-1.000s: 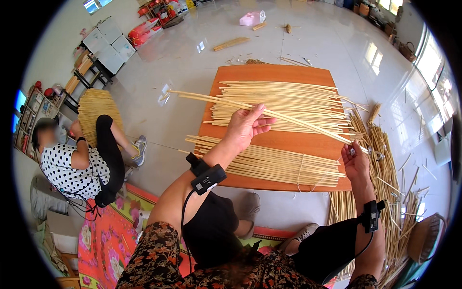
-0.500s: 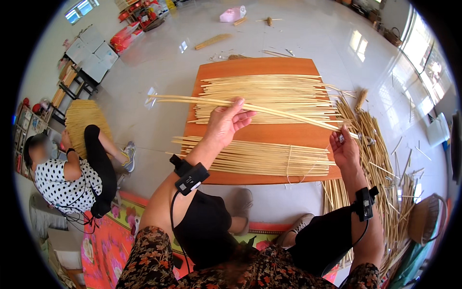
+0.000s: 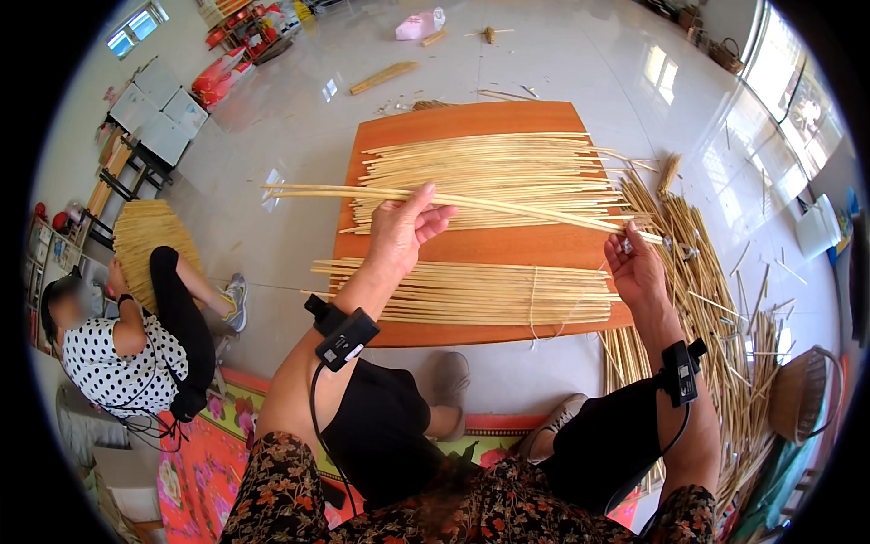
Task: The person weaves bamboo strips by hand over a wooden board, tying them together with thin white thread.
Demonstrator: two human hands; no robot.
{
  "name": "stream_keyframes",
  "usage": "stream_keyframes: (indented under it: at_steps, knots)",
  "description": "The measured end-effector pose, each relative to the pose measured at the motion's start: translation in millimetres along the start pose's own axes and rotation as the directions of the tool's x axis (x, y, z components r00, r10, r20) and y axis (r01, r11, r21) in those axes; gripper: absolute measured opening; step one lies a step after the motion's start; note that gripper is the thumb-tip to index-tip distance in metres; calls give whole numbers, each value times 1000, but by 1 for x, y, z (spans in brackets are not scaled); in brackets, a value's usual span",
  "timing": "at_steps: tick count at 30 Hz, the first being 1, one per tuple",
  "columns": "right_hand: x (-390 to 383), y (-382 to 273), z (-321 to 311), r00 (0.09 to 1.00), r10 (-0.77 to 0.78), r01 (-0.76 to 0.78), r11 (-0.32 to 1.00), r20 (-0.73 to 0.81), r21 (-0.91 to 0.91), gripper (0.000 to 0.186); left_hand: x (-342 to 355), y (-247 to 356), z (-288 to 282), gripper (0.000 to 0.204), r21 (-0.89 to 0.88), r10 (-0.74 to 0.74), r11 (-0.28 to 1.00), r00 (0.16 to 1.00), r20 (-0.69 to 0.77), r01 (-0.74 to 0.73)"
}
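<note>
Left to right, from the head view.

A seated person in a polka-dot top (image 3: 100,358) is sitting on the floor well left of the board, next to a round woven mat (image 3: 149,240).

Left hand (image 3: 403,231) is reaching forward over the orange wooden board (image 3: 489,249), near its left edge, forearm stretched out with a black wrist device (image 3: 343,334) strapped on. Thumb and fingers are pinching a few long pale reed strips (image 3: 507,204); the other fingers are fanning outward. The strips are running across the board's middle, their left ends overhanging the board's left edge, their right ends reaching the right edge.

Right hand (image 3: 639,267) is hovering at the board's right edge, palm turned inward, fingers curling closed around the right ends of the same strips. The wrist is bending up; another black device (image 3: 680,372) is riding on that forearm.

A far bundle of reeds (image 3: 494,163) is lying along the board's far half, just behind the held strips. A near bundle of reeds (image 3: 471,295) is lying along the near edge, under the left forearm's line. A loose heap of reeds (image 3: 716,299) is spreading over the floor past the right edge, beside a wicker basket (image 3: 802,394).
</note>
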State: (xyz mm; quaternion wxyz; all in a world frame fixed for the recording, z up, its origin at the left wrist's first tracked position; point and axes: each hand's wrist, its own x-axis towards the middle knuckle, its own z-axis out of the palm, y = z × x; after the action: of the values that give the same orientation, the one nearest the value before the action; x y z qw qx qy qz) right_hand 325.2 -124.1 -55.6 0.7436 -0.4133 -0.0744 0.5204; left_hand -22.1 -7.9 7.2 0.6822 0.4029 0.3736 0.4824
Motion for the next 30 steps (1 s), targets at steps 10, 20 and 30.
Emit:
stream_keyframes:
  at_steps: [10,20,30]
  knots:
    - [13,7,-12,999,31,-30,999,21,-42,10,6,-5,-5,19,-26,15,1000,1000,-9,-15]
    - [17,7,-20,995,55,-59,997,-78,-46,14,5,2,-18,23,-47,109,993,994,-16,-110]
    - [24,4,-29,991,86,-89,996,-103,-20,15,7,12,-22,28,-73,158,985,987,-10,-158]
